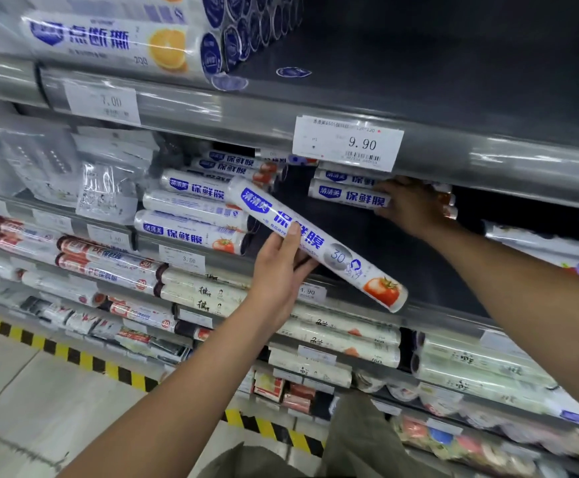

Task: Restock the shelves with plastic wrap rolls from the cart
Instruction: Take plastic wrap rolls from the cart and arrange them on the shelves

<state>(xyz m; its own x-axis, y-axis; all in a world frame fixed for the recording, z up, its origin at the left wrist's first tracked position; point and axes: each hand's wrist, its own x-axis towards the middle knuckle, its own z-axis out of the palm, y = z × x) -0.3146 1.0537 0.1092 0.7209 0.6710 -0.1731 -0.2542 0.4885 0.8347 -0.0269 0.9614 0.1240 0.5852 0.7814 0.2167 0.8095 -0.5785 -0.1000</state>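
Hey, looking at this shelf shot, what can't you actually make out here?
Head view only:
- Cart: outside the frame.
- Right hand: covers the ends of the shelved rolls; gripping or just pushing, unclear.
- 7.00 price label: blurred, small print unreadable.
- Held roll: the left hand has its thumb over part of the lettering.

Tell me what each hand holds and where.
Left hand grips the tilted plastic wrap roll at its middle. Right hand grips a shelf roll toward its right end.
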